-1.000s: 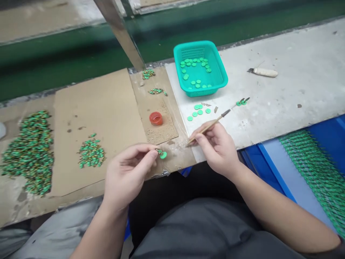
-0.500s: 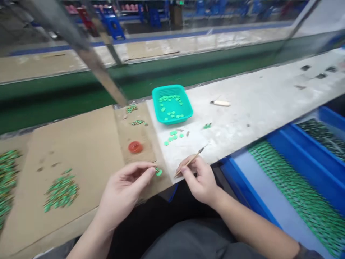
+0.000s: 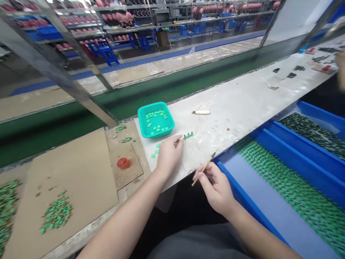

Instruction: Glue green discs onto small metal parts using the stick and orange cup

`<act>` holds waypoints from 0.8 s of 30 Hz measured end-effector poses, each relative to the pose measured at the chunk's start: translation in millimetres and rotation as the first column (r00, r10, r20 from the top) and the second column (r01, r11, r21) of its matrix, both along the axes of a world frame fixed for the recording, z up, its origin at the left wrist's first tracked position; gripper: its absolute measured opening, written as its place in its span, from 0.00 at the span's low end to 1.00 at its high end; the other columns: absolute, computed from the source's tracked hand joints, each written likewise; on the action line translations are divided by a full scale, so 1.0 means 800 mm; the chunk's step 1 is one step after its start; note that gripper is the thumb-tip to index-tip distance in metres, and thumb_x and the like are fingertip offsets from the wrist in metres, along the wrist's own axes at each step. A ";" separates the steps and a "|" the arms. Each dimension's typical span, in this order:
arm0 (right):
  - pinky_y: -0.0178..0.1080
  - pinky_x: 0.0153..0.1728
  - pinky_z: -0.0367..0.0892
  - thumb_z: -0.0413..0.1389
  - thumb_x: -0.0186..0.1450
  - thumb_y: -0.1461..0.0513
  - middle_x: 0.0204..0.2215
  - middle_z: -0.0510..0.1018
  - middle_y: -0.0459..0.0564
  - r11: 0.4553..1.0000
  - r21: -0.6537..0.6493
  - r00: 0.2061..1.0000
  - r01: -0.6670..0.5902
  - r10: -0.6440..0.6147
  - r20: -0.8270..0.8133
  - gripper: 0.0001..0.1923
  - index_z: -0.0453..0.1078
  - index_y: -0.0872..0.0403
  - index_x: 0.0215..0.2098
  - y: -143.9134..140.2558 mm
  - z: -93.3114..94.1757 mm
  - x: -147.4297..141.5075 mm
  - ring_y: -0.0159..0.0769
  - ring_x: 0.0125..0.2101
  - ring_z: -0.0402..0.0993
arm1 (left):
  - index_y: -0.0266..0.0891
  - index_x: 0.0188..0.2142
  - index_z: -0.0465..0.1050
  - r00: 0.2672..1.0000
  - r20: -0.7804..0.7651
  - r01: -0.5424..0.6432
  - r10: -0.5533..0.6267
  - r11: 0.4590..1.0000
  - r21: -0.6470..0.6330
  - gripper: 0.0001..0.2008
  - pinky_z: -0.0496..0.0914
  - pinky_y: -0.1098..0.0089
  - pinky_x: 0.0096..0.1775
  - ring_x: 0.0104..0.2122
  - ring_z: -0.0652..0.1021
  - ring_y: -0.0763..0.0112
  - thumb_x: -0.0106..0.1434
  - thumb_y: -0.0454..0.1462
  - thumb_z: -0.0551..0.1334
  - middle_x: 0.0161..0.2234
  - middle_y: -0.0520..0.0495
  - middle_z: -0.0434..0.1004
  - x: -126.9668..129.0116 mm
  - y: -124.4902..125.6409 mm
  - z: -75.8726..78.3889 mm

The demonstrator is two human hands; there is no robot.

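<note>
My left hand (image 3: pixel 170 153) reaches over the white bench, its thumb and forefinger slightly apart. Its fingertips are beside a short row of small green discs with dark upright parts (image 3: pixel 188 136); whether they touch the nearest one is hard to tell. Several flat green discs (image 3: pixel 153 155) lie on the bench left of that hand, which partly covers the group. Near the bench's front edge, my right hand (image 3: pixel 215 187) is closed around a thin wooden-handled tool (image 3: pixel 206 166) with a dark, fine tip pointing up and away.
A turquoise basket (image 3: pixel 139 126) holds green discs. A white-handled tool (image 3: pixel 202 112) lies behind the row. Leftward are a red-orange lid-like dish (image 3: pixel 123 163) and green piles (image 3: pixel 57 211) on cardboard (image 3: pixel 88 162). Blue trays (image 3: pixel 258 212) flank my right. Another person's hand (image 3: pixel 341 64) shows far right.
My left hand has moved right and away from me, from over the cardboard to the row. That row now has one more green piece. The right hand still holds its tool; the view has shifted.
</note>
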State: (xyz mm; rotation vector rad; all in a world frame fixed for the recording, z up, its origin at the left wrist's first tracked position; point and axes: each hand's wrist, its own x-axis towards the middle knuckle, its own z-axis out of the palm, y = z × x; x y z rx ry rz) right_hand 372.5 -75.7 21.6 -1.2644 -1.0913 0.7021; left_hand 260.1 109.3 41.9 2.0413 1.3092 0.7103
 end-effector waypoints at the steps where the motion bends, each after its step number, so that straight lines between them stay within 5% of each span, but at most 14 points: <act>1: 0.38 0.40 0.83 0.58 0.82 0.57 0.36 0.86 0.48 1.000 -0.010 1.000 0.008 -0.008 0.001 0.06 0.75 0.49 0.48 -0.002 0.002 0.003 0.37 0.36 0.87 | 0.43 0.52 0.89 0.999 -0.032 0.003 -0.002 1.000 0.006 0.16 0.79 0.59 0.59 0.50 0.88 0.57 0.74 0.41 0.63 0.52 0.42 0.91 -0.016 -0.011 0.002; 5: 0.38 0.35 0.83 0.58 0.82 0.54 0.31 0.83 0.46 0.999 -0.040 1.000 0.012 -0.012 -0.001 0.10 0.79 0.49 0.53 -0.003 0.008 0.011 0.38 0.31 0.85 | 0.46 0.39 0.87 0.985 -0.170 -0.032 0.034 0.999 0.015 0.11 0.80 0.60 0.50 0.42 0.86 0.58 0.71 0.43 0.64 0.42 0.46 0.90 -0.093 -0.045 0.011; 8: 0.39 0.33 0.82 0.59 0.81 0.55 0.29 0.81 0.45 0.998 -0.058 0.999 -0.032 0.033 0.010 0.12 0.80 0.49 0.56 0.003 0.013 0.010 0.38 0.29 0.84 | 0.44 0.44 0.85 0.957 -0.252 -0.133 0.143 0.990 0.054 0.14 0.78 0.57 0.50 0.45 0.85 0.52 0.71 0.45 0.62 0.44 0.41 0.88 -0.135 -0.036 0.020; 15: 0.38 0.33 0.79 0.59 0.81 0.58 0.29 0.79 0.42 0.993 -0.028 0.992 -0.117 0.119 0.052 0.12 0.78 0.47 0.59 0.009 0.018 -0.011 0.36 0.29 0.82 | 0.44 0.35 0.79 0.957 -0.273 -0.107 0.097 0.994 -0.024 0.07 0.76 0.59 0.45 0.43 0.84 0.53 0.67 0.42 0.63 0.41 0.41 0.85 -0.138 -0.003 0.026; 19: 0.37 0.34 0.80 0.58 0.80 0.63 0.28 0.78 0.37 0.985 -0.015 0.985 -0.170 0.170 0.036 0.35 0.59 0.38 0.81 0.005 0.023 -0.017 0.34 0.27 0.80 | 0.45 0.34 0.76 0.977 -0.201 -0.107 0.071 0.979 -0.172 0.10 0.73 0.65 0.33 0.30 0.82 0.61 0.67 0.47 0.62 0.30 0.48 0.83 -0.168 -0.039 0.023; 24: 0.42 0.46 0.87 0.54 0.82 0.64 0.41 0.92 0.48 0.924 -0.013 0.923 -0.383 0.382 -0.041 0.18 0.83 0.42 0.59 0.008 0.042 -0.025 0.39 0.42 0.92 | 0.45 0.31 0.77 0.958 -0.227 -0.232 0.177 0.942 -0.244 0.18 0.69 0.65 0.29 0.25 0.81 0.60 0.67 0.53 0.61 0.26 0.47 0.83 -0.229 -0.090 0.019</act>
